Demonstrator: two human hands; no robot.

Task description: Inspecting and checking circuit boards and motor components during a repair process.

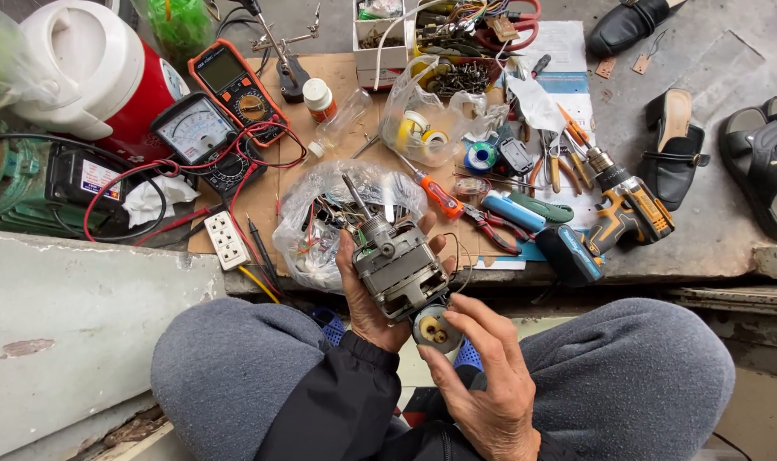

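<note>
I cradle the grey metal electric motor with its bare steel shaft (397,260) over my lap, left hand (367,294) wrapped around its casing, right fingers (465,320) pinching the round end cap; it looks heavy, rigid, best gripped by the casing.

Both hands, left (367,294) and right (482,376), curl closed, palms facing.

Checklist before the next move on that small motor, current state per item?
1. Left hand grips the electric motor: ok.
2. Right hand fingers on the round end part: ok.
3. Motor shaft free of the plastic bag: cannot tell.
4. Orange-handled screwdriver within reach: ok.
5. Motor leads disconnected: cannot tell.
</note>
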